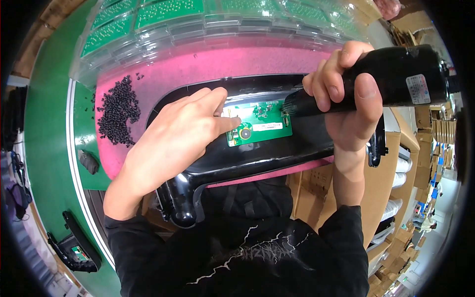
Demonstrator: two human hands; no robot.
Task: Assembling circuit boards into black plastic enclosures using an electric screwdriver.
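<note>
A green circuit board (269, 132) lies inside a curved black plastic housing (257, 154) in front of me. My left hand (184, 126) reaches over the housing from the left. Its fingers are mostly curled, and one fingertip presses on the board's left part beside a round component (245, 133). My right hand (349, 94) is wrapped round a thick black electric screwdriver (396, 74), held nearly level. The tool's narrower end points left to the board's right edge; whether it touches the board cannot be made out.
Beneath the housing is a pink mat (208, 67) with a pile of small black screws (118, 111) at left. Clear plastic trays (208, 29) of green boards stand behind. Another black housing (76, 245) lies lower left. Cardboard boxes (381, 178) stand at right.
</note>
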